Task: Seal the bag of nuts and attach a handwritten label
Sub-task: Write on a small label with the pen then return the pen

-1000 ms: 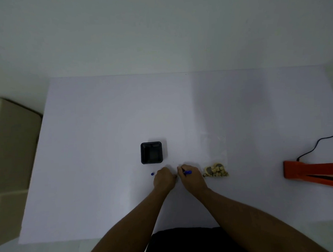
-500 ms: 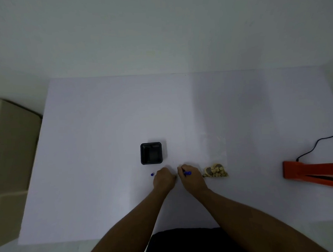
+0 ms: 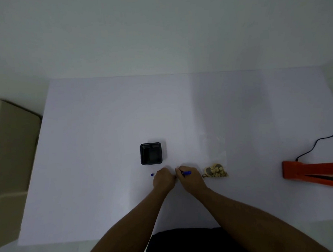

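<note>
Nuts in their clear bag lie just right of the right hand, which pinches a blue pen; the left hand, fingers curled, rests farther away.

Right hand gripping blue pen, left hand touching, nuts beside

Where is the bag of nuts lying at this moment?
In the head view, the bag of nuts lies flat on the white table, just right of the right hand and left of the orange sealer.
</note>
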